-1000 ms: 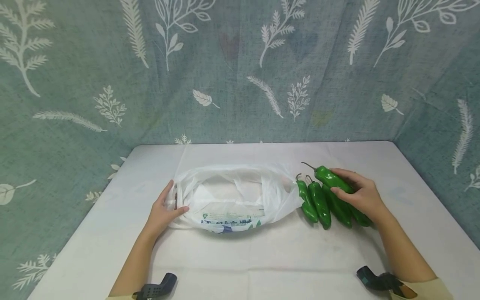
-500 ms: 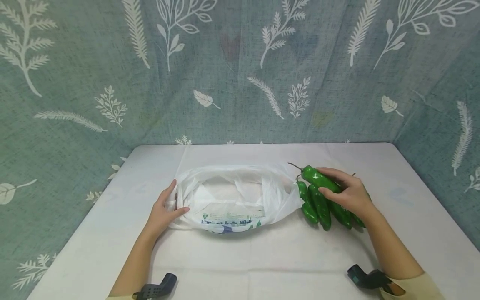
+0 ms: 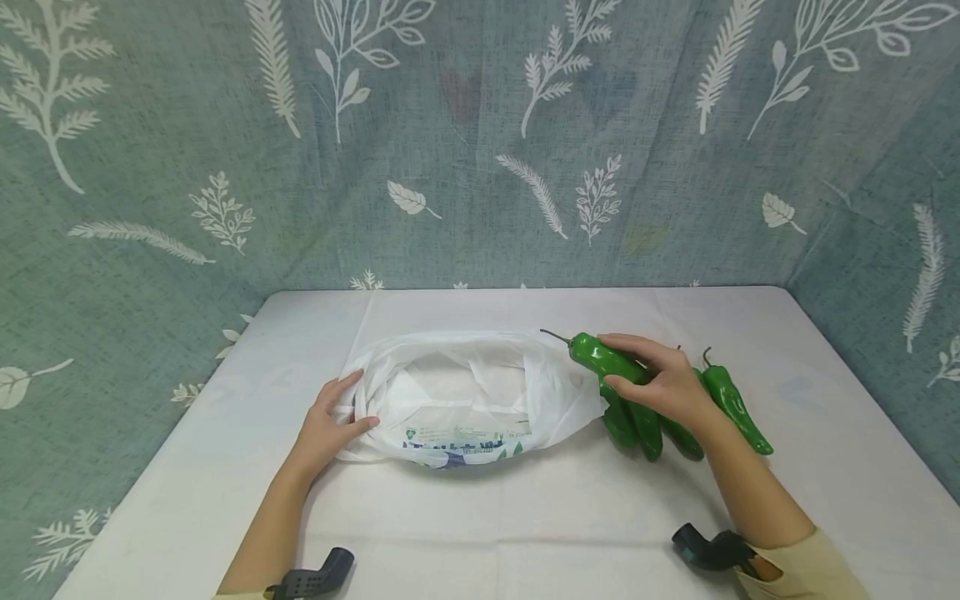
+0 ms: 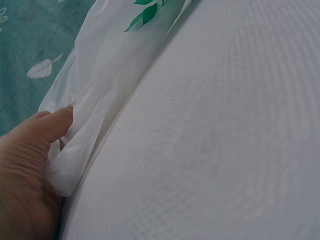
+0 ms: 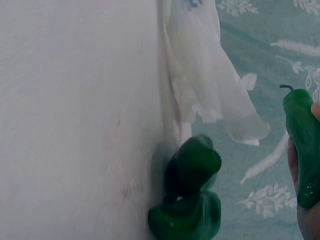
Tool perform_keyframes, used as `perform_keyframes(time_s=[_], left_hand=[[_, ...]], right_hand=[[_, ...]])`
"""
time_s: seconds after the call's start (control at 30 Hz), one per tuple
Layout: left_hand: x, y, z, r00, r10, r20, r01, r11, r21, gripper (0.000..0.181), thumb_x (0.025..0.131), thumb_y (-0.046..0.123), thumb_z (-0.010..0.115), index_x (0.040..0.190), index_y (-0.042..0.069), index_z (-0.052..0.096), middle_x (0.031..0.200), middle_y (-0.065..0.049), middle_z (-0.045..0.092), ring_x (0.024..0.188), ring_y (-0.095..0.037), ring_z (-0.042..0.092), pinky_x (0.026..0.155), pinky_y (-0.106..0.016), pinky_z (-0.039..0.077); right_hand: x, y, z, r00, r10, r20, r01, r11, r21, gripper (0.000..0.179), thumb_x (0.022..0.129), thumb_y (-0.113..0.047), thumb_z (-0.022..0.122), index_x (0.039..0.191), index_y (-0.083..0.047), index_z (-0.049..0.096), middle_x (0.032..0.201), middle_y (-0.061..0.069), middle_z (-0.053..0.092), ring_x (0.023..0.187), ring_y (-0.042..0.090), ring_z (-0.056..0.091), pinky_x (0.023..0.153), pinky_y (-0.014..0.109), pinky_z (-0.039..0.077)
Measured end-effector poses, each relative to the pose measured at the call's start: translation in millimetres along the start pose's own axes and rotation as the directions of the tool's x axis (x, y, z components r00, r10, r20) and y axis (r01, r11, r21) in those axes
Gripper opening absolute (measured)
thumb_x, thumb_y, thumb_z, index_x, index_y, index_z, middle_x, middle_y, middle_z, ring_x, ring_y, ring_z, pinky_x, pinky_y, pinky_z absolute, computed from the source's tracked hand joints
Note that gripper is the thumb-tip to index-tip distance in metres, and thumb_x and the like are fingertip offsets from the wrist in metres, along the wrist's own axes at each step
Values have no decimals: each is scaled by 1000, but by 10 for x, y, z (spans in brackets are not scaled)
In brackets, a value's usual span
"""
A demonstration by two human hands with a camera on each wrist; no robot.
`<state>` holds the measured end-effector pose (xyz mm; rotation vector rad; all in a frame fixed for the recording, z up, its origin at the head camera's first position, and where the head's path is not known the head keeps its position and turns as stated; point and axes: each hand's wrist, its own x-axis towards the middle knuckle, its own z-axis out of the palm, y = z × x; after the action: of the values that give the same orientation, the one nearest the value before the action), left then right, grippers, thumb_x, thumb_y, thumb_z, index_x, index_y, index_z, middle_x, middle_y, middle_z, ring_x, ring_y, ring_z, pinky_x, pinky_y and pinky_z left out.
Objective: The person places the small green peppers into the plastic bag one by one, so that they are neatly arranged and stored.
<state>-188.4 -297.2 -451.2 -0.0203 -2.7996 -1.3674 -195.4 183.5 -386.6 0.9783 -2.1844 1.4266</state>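
Observation:
A white plastic bag [image 3: 450, 446] with printed lettering lies mouth up on the table in the head view. My left hand [image 3: 324, 429] grips its left end, the thumb over the near side; the left wrist view shows the thumb against the bag's film [image 4: 110, 65]. My right hand [image 3: 662, 382] holds a long green pepper [image 3: 609, 360], its stem pointing left over the bag's right end. The right wrist view shows this pepper [image 5: 302, 132] raised above the table. Several other green peppers [image 3: 645, 427] lie below and beside the right hand, partly covered by it.
One green pepper [image 3: 738, 408] lies apart, right of the right forearm. A white cloth [image 3: 495, 533] covers the table. Behind and at both sides hangs teal fabric [image 3: 465, 217] with white leaf prints. Dark wrist devices [image 3: 315, 575] sit on both forearms.
My right hand has carried the held pepper leftward, from above the other peppers to the bag's right end. The far-right pepper is now uncovered. My left hand has barely moved.

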Motion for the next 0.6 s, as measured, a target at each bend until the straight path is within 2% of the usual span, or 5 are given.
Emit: perform_keyframes(time_s=[0.33,0.6], left_hand=[[-1,-4,10,1000,-1,-4,1,999,-37,85,76,24,79,148,22,32,153,-14,23,142,-42,13,110,-66,10],[-13,-6,-1,1000,4,-2,-4,1000,-23,86,76,26,79,148,23,31,153,-14,23,142,-43,13,109,-68,10]], right_hand=[[164,4,224,991,-119,58,119,993,8,52,67,14,74,117,8,60,117,26,61,117,3,54,92,15,47],[261,-44,465,986,-118,116,125,991,-47,48,71,4,76,117,1,64,117,17,64,112,24,59,90,16,48]])
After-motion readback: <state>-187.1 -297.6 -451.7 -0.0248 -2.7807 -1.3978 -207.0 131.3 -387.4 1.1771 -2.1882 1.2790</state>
